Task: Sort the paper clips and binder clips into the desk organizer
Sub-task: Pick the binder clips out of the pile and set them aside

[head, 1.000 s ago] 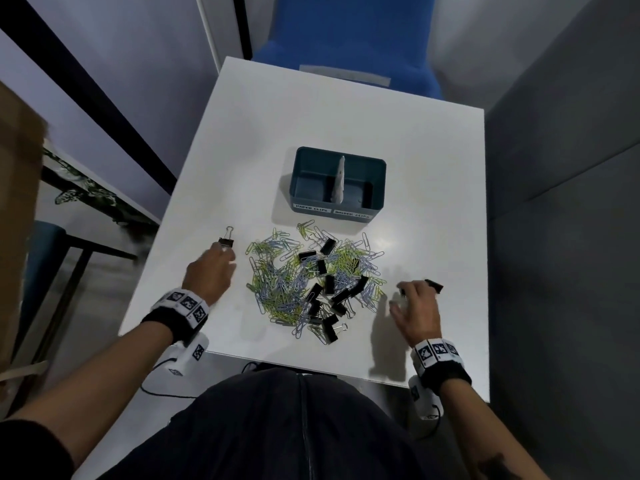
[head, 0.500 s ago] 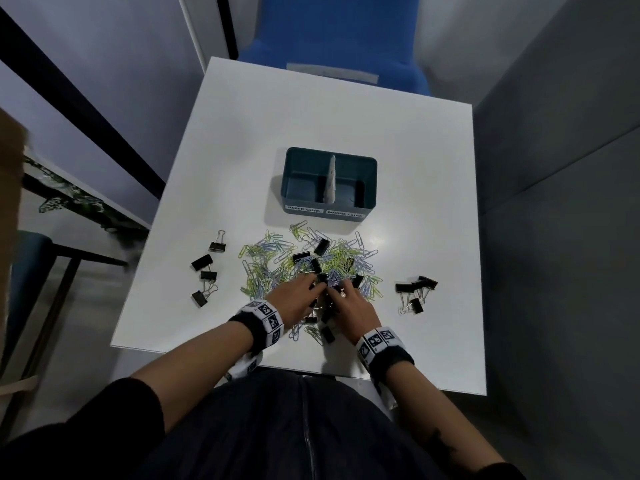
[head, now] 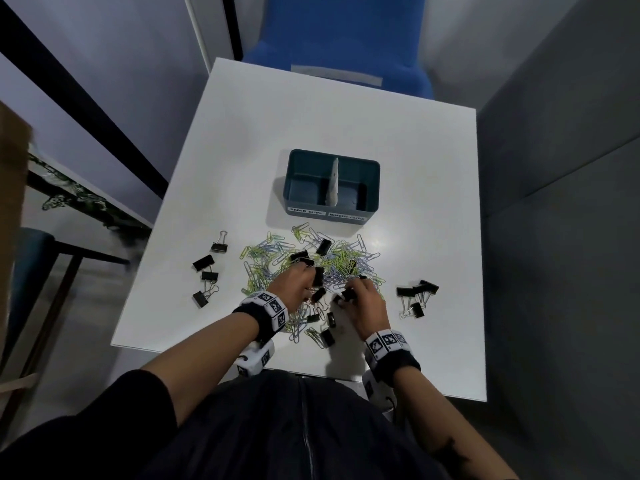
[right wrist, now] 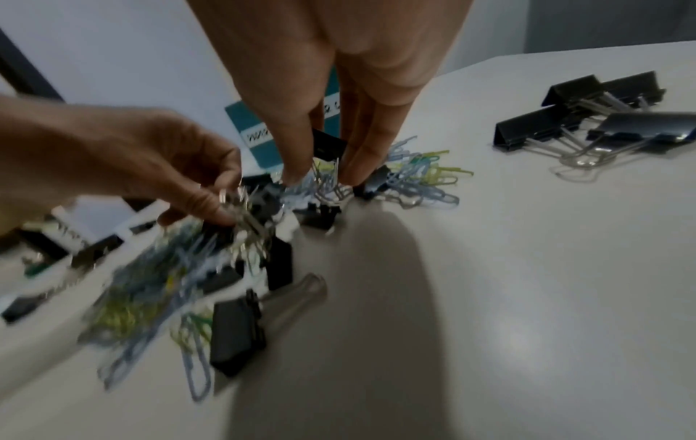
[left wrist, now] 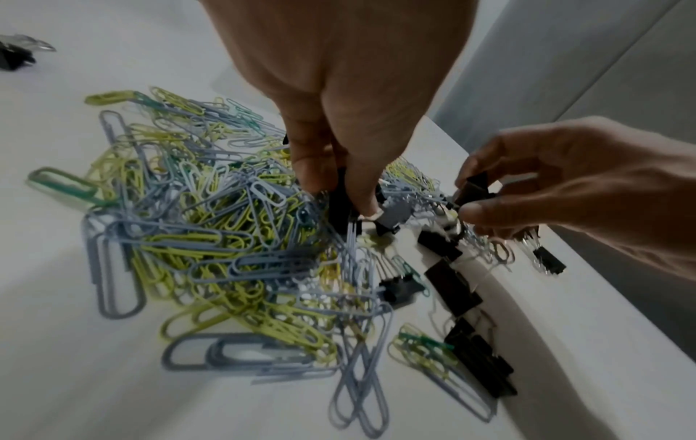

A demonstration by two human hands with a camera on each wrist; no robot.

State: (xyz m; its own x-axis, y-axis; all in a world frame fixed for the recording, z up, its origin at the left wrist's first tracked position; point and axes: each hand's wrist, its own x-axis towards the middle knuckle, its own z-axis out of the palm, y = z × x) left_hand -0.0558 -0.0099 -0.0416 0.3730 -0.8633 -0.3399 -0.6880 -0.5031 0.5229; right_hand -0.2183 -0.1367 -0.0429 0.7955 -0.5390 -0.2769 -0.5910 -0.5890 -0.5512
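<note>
Head: left hand (head: pixel 292 287) and right hand (head: pixel 363 303) in mixed pile, before empty teal desk organizer (head: pixel 334 181).

Left wrist: pinching black binder clip (left wrist: pixel 341 205); glossy looped paper clips (left wrist: pixel 196 232) likely to snag and lift along.

Right wrist: pinching folded-steel binder clip (right wrist: pixel 327 146); wire handles tangle-prone.

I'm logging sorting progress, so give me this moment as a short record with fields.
organizer: both compartments look empty
central pile: paper clips and binder clips still mixed
left group of binder clips: set apart on the table
right group of binder clips: set apart on the table
left hand: pinches a binder clip
right hand: pinches another binder clip
</note>
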